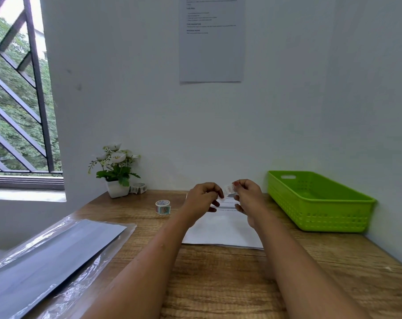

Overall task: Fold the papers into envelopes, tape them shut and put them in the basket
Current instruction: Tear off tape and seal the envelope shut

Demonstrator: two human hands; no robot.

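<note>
Both hands are raised above a white paper (220, 229) on the wooden worktop (218, 284). The left hand (202, 196) and right hand (247, 195) pinch a tape roll (230, 189) between them. A green basket (315, 199) sits at far right.

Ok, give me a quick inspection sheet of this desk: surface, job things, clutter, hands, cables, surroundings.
Surface: wooden desk.
Job's things: white paper flat under the hands; green basket at right, nothing seen inside; tape roll left of the hands; second tape roll by the pot.
Clutter: flower pot; plastic-wrapped grey sheets.
Hands: left hand and right hand pinch a tape piece.
Cables: nothing seen.
Surroundings: barred window; wall notice.
</note>
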